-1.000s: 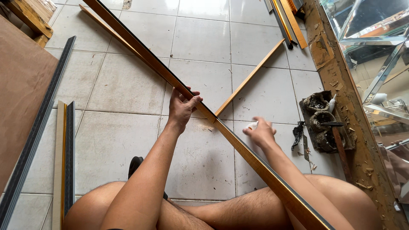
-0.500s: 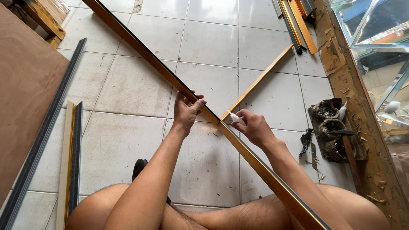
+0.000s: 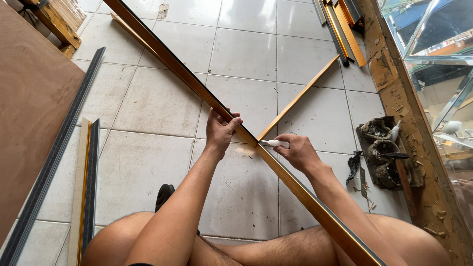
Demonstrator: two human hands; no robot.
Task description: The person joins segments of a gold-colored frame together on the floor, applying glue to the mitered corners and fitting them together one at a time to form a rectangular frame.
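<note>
Head camera is looking down at a long brown-and-gold wooden frame moulding (image 3: 187, 79) running from eleven o'clock to five o'clock across the pale tiled floor (image 3: 157, 103). Left hand (image 3: 220, 130) is gripping it, fingers curled around the strip. Right hand (image 3: 298, 151) is pinching a small white tube (image 3: 275, 143), its tip touching the moulding. A thinner orange wooden strip (image 3: 300, 96) is lying toward one o'clock.
</note>
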